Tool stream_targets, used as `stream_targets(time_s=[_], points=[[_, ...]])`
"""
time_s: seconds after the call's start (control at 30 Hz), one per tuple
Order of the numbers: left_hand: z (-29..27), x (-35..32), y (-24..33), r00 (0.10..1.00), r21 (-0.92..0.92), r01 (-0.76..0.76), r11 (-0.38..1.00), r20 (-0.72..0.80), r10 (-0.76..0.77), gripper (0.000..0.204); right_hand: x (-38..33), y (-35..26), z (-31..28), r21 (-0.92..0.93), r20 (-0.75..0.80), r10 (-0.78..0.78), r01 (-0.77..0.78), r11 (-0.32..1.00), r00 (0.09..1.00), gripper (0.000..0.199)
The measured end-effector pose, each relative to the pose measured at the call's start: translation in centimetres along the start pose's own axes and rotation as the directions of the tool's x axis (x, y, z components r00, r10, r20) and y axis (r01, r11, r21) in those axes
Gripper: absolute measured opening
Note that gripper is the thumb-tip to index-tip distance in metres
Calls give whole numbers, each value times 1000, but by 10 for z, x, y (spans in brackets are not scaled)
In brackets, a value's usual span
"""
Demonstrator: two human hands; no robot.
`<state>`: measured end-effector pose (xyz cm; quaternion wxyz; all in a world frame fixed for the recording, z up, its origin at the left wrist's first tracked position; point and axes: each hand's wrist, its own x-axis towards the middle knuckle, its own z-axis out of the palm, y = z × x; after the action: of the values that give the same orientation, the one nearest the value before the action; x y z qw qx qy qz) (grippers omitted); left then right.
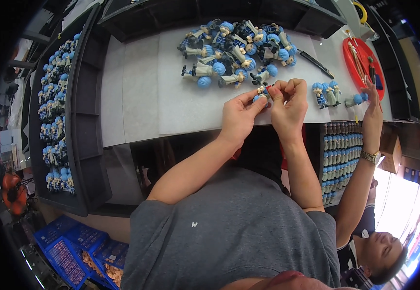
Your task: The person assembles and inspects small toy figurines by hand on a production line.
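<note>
A small blue-capped figurine is being held just above the white sheet covering the desk, near its front edge. The left hand is pinching it from the left, thumb and fingers clamped on the figure. The right hand is pressing in from the right, its fingers curled together around the figurine's upper part.

Just behind the hands, a heap of similar figurines is lying on the sheet, and three more are standing to the right. A red tray is sitting further right, where another person's hand is reaching up. On the left, a dark rack is carrying rows of finished figures.
</note>
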<state>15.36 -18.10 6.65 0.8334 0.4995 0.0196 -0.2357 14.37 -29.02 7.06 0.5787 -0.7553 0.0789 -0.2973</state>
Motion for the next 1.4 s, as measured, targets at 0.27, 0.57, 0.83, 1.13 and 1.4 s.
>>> stream_targets(time_s=[0.27, 0.57, 0.83, 1.13, 1.4], points=[[0, 2, 0, 1000, -29, -19, 999, 19, 19, 30, 8, 3, -4, -190, 40, -15, 23, 982, 999, 21], [-11, 0, 2, 991, -68, -29, 997, 128, 38, 35, 34, 18, -25, -374, -78, -37, 5, 927, 996, 20], [-38, 4, 30, 959, -89, -119, 989, 248, 138, 31, -3, -18, -24, 225, 320, 314, -394, 891, 894, 30], [-44, 6, 33, 958, -55, -144, 988, 241, 153, 25, -30, -11, -12, 538, 452, 311, -533, 653, 836, 31], [-46, 8, 32, 972, -45, -120, 992, 198, 127, 23, -35, -12, -9, 541, 476, 349, -582, 607, 807, 33]])
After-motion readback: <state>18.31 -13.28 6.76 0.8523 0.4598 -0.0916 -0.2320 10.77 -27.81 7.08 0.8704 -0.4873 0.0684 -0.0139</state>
